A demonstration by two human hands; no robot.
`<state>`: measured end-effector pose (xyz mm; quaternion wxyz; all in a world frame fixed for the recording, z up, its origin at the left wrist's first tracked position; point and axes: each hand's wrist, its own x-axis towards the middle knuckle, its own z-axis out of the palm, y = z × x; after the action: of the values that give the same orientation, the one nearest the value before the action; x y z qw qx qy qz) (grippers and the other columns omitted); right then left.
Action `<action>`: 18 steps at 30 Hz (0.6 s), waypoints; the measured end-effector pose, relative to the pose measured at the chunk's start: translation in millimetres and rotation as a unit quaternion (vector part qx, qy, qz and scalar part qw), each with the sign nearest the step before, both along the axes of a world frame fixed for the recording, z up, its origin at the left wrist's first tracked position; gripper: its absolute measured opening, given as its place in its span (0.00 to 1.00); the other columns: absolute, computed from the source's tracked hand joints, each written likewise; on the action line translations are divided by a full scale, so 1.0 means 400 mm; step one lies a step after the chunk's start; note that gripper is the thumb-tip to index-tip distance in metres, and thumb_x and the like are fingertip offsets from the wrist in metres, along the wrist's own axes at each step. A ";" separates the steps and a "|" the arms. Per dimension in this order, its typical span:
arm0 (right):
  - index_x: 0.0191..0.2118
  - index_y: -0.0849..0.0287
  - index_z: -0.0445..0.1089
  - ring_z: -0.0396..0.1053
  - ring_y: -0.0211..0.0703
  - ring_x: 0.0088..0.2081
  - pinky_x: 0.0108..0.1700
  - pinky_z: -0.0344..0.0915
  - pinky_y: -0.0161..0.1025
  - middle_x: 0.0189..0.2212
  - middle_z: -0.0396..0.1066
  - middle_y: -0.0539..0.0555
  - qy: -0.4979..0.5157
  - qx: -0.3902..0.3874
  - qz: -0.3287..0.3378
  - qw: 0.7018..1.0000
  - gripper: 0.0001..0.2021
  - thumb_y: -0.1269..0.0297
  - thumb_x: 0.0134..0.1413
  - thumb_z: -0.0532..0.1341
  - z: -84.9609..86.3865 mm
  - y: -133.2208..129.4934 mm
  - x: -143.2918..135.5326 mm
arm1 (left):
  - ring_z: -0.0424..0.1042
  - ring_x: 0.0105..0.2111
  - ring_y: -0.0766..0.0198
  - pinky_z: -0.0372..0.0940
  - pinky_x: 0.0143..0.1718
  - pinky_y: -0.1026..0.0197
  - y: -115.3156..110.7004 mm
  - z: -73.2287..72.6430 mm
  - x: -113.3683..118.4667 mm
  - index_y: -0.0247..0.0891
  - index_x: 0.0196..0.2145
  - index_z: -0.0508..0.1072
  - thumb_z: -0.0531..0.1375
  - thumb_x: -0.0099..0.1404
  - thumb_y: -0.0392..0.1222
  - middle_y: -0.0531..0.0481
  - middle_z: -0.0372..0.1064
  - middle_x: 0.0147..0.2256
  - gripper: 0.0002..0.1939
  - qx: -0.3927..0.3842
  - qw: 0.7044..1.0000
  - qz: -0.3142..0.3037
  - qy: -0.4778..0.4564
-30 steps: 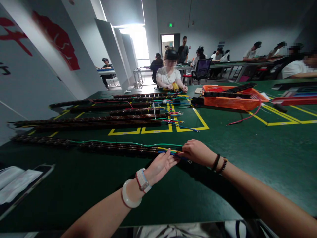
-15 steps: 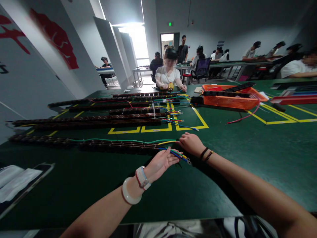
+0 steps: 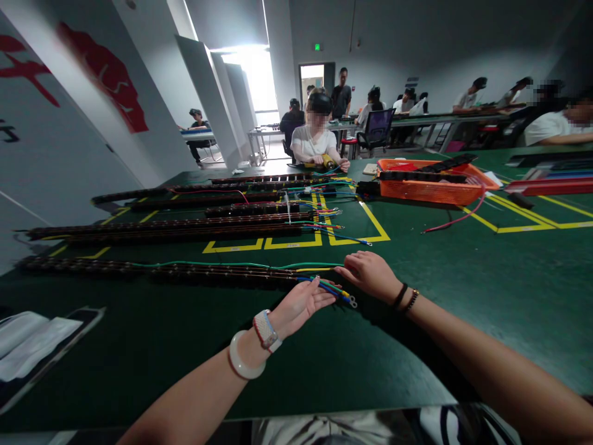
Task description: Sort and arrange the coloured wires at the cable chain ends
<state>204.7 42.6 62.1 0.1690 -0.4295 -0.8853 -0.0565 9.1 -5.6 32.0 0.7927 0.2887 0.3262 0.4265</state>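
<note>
A long black cable chain (image 3: 176, 270) lies across the near part of the table, with coloured wires running out of its right end. My left hand (image 3: 308, 300) is under a bundle of blue and green wires (image 3: 330, 287), with the thumb on top and the fingers stretched beneath. Ring terminals (image 3: 353, 302) stick out past its fingertips. Just to the right, my right hand (image 3: 368, 275) is closed in a pinch at the end of a yellow wire (image 3: 317, 269). A green wire (image 3: 231, 264) runs loosely along the chain toward this hand. The right fingertips are partly hidden.
More cable chains (image 3: 185, 225) with wire ends lie farther back, over yellow tape markings (image 3: 361, 240). An orange basket (image 3: 426, 193) holds black chain pieces. Across the table a person (image 3: 315, 142) holds a yellow tool. White cloth-like items (image 3: 41, 346) lie at the left.
My right hand has shifted slightly right, away from the chain, and more of the yellow wire shows straight behind it. My left hand has stayed in place.
</note>
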 end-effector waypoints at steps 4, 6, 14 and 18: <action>0.22 0.59 0.67 0.63 0.37 0.27 0.34 0.51 0.35 0.21 0.69 0.51 0.006 -0.057 0.045 0.997 0.23 0.48 0.60 0.50 0.016 -0.025 -0.013 | 0.72 0.44 0.56 0.60 0.54 0.50 -0.002 0.003 -0.002 0.27 0.42 0.69 0.53 0.67 0.39 0.35 0.70 0.45 0.12 0.004 1.000 -0.005 -0.004; 0.21 0.59 0.68 0.64 0.38 0.27 0.34 0.51 0.36 0.20 0.69 0.52 -0.014 -0.072 0.053 0.996 0.22 0.49 0.59 0.53 0.011 -0.034 -0.022 | 0.72 0.44 0.57 0.60 0.54 0.51 -0.005 0.011 -0.002 0.27 0.40 0.69 0.53 0.67 0.39 0.35 0.71 0.43 0.11 0.000 1.000 -0.006 0.002; 0.23 0.58 0.70 0.63 0.36 0.24 0.33 0.51 0.35 0.20 0.70 0.51 -0.049 -0.113 0.061 0.991 0.17 0.56 0.58 0.56 0.009 -0.027 -0.019 | 0.73 0.40 0.57 0.63 0.51 0.52 -0.009 0.023 0.001 0.26 0.38 0.70 0.52 0.67 0.39 0.34 0.73 0.39 0.12 0.006 1.000 -0.008 0.028; 0.26 0.58 0.70 0.65 0.40 0.31 0.36 0.51 0.36 0.26 0.72 0.53 -0.043 -0.049 0.001 0.998 0.15 0.55 0.57 0.56 0.007 -0.014 -0.014 | 0.74 0.37 0.58 0.65 0.47 0.53 -0.009 0.019 0.002 0.25 0.38 0.71 0.50 0.68 0.41 0.33 0.72 0.40 0.15 0.010 0.999 -0.010 0.040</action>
<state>199.2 37.2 64.8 0.1093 -0.4338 -0.8938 -0.0318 9.9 -9.4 39.4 0.7805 0.3167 0.3507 0.4093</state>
